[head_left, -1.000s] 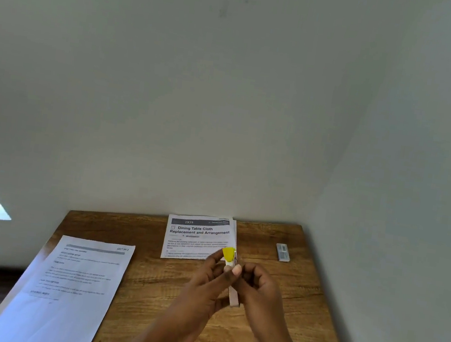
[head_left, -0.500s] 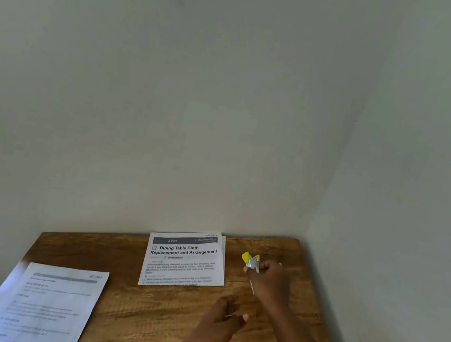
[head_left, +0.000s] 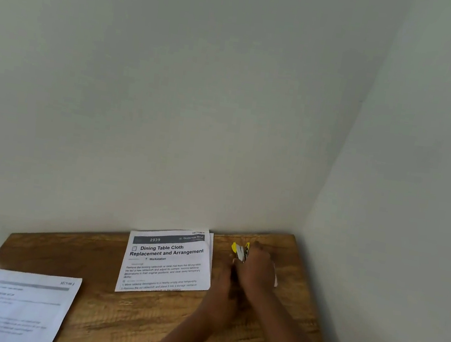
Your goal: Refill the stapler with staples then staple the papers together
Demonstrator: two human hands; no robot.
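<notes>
A small stapler with yellow ends and a metal middle sticks up open above my right hand, which grips it near the table's back right corner. My left hand lies close against the right one, its fingertips reaching toward the stapler; whether they hold it is hidden. A stack of printed papers headed "Dining Table Cloth Replacement and Arrangement" lies just left of both hands. A pale sliver shows past the right hand's edge; what it is I cannot tell.
The wooden table fits into a corner, with walls behind and to the right. Another printed sheet lies at the front left, overhanging the table's left edge.
Both hands have moved from the table's middle to the back right corner. The right hand carried the stapler there, then the left hand rejoined it. The view has tilted upward.
</notes>
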